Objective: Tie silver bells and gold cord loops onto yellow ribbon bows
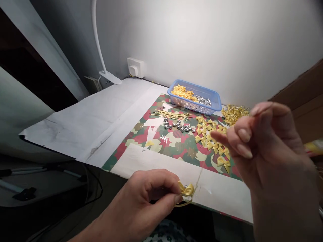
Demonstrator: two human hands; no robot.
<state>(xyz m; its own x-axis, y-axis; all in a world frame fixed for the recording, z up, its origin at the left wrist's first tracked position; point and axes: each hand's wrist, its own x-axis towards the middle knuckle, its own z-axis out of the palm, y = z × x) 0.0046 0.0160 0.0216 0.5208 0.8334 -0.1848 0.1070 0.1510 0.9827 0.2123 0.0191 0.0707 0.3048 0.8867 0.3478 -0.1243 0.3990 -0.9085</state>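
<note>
Between the thumb and fingers of my left hand (156,198) is a yellow ribbon bow (187,189) with a small silver bell at its middle. A gold cord loop (185,203) hangs under the bow, and a thin strand rises from it towards the upper right. My right hand (267,144) is raised at the right with its fingers curled and pinched together. What they hold, if anything, cannot be made out. Beyond it, several loose yellow bows (212,136) lie on the camouflage-patterned sheet (174,148). Silver bells (179,126) and a bundle of gold cords (173,115) lie left of them.
A blue plastic basket (214,104) with yellow bows and silver beads stands by the wall. Right of it is a heap of gold cord pieces (233,114). A white lamp (111,77) is clamped at the back left, near a wall socket (136,67). The table's front edge runs below my hands.
</note>
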